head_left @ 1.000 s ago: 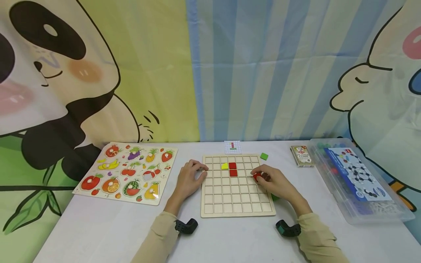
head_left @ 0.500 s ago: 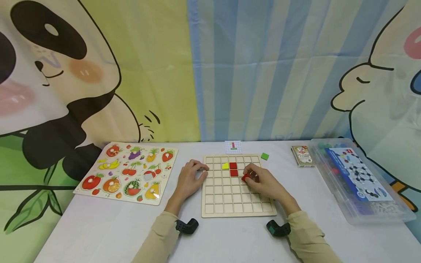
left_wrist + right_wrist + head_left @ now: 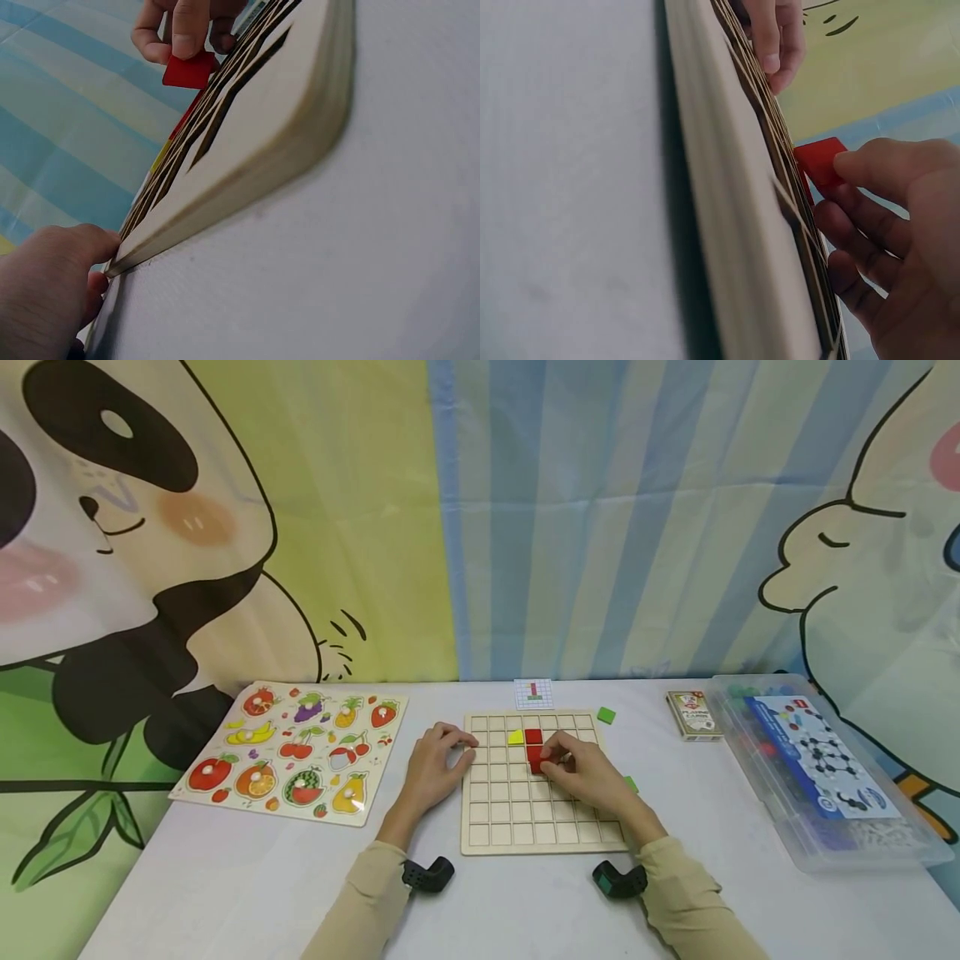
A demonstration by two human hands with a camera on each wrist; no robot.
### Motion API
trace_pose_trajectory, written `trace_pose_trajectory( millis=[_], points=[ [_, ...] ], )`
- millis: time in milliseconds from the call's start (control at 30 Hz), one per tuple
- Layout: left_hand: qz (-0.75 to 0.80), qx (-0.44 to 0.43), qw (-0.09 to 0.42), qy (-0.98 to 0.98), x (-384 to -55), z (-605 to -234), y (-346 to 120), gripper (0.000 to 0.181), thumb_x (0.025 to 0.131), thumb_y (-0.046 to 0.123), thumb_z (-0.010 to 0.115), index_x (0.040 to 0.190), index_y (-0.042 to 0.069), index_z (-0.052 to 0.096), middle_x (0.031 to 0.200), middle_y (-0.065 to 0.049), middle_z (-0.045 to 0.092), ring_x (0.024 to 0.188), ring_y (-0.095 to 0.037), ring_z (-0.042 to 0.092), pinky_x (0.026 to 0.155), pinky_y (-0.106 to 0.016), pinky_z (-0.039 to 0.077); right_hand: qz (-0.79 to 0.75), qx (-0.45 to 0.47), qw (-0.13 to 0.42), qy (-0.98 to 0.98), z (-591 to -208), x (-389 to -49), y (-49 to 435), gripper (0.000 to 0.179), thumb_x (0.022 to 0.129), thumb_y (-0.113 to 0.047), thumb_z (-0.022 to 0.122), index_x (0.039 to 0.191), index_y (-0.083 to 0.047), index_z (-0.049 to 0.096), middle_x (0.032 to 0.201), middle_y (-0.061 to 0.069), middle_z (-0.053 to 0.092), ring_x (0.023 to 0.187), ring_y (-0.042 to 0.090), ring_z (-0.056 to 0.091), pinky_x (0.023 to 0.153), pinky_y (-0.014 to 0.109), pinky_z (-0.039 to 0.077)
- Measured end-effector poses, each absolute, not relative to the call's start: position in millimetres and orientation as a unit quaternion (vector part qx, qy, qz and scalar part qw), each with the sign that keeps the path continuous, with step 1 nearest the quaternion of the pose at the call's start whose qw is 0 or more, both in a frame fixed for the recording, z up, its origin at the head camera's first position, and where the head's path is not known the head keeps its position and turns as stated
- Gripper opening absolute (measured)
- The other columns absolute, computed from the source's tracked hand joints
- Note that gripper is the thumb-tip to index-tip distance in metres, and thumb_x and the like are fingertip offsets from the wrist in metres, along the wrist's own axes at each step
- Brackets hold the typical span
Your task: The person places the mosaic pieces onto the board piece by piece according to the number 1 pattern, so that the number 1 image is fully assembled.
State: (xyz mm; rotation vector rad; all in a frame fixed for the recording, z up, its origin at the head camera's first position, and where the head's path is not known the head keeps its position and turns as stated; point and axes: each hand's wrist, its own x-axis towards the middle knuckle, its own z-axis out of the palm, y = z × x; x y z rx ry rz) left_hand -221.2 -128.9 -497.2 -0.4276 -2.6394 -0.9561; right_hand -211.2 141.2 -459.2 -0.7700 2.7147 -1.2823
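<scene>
A square wooden grid board [image 3: 480, 850] lies on the table between the hands. My right hand [image 3: 592, 777] pinches a small red square tile [image 3: 821, 160] between thumb and fingers. It holds the tile tilted at the board's surface, just below two red tiles [image 3: 533, 737] set one under the other. Beside the upper one is a yellow tile [image 3: 515, 737]. My left hand [image 3: 435, 764] rests at the board's left edge, its fingertips touching the rim. In the left wrist view the held tile [image 3: 189, 70] hangs from the right hand's fingertips.
A small card with a grid pattern [image 3: 533, 693] lies behind the board. Green tiles [image 3: 606, 716] lie at its right. Farther right are a playing card box [image 3: 693, 716] and a clear plastic case [image 3: 817, 777]. A fruit puzzle board [image 3: 288, 756] lies at the left.
My right hand has moved left across the board with the red tile, from its right side to below the placed red tiles. The left hand has stayed at the edge.
</scene>
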Motion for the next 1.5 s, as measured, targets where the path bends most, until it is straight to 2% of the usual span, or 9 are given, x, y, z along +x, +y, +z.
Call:
trace_pose_trajectory(
  millis=[400,633,867,1167,1367,1500],
  points=[
    [-0.333,-0.148,0.145,-0.92,-222.4,-495.8,-129.1,0.011,0.087,0.023,0.066,0.098,0.023,0.069,0.104,0.0,0.057,0.096,-0.019,0.053,0.082,-0.037,0.038,-0.34,-0.246,0.033,0.907,-458.2,-212.6,140.9,0.006,0.09,-0.02,0.063,0.095,-0.019,0.06,0.077,-0.007,0.053,0.068,0.009,0.047,0.061,0.021,0.04],
    [-0.336,-0.143,0.147,-0.919,-220.5,-496.4,-129.9,0.011,0.087,0.021,0.066,0.097,0.023,0.069,0.103,0.0,0.057,0.096,-0.019,0.053,0.082,-0.037,0.038,-0.25,-0.276,-0.047,0.927,-455.1,-211.7,140.9,0.011,0.086,-0.019,0.068,0.096,-0.019,0.072,0.088,-0.011,0.063,0.071,0.004,0.051,0.067,0.024,0.044],
    [-0.337,-0.152,0.161,-0.915,-220.5,-496.5,-128.8,0.011,0.085,0.021,0.068,0.096,0.023,0.069,0.101,0.001,0.057,0.094,-0.018,0.053,0.08,-0.038,0.039,-0.236,-0.287,-0.066,0.926,-453.9,-213.7,146.6,0.014,0.084,-0.021,0.071,0.096,-0.022,0.076,0.086,-0.013,0.065,0.072,0.003,0.055,0.066,0.024,0.044],
    [-0.33,-0.143,0.149,-0.921,-220.6,-497.2,-128.2,0.01,0.086,0.022,0.068,0.096,0.023,0.069,0.101,0.001,0.057,0.094,-0.018,0.053,0.081,-0.036,0.038,-0.225,-0.314,-0.095,0.917,-457.0,-216.8,148.9,0.012,0.083,-0.022,0.072,0.094,-0.023,0.077,0.083,-0.012,0.067,0.072,0.003,0.057,0.065,0.023,0.045],
    [-0.329,-0.142,0.153,-0.921,-220.7,-497.5,-128.0,0.011,0.086,0.022,0.068,0.096,0.023,0.069,0.101,0.001,0.057,0.094,-0.018,0.054,0.081,-0.036,0.039,-0.245,-0.3,-0.072,0.919,-453.4,-220.7,151.3,0.013,0.085,-0.022,0.07,0.096,-0.021,0.076,0.084,-0.012,0.066,0.069,0.002,0.053,0.063,0.022,0.043],
    [-0.332,-0.142,0.153,-0.92,-220.1,-496.5,-127.7,0.011,0.086,0.021,0.068,0.096,0.023,0.069,0.101,0.001,0.057,0.093,-0.018,0.053,0.081,-0.037,0.039,-0.29,-0.27,-0.05,0.917,-448.1,-230.9,163.3,0.016,0.089,-0.02,0.065,0.101,-0.015,0.073,0.087,-0.007,0.064,0.067,0.007,0.05,0.059,0.023,0.042]
  ],
)
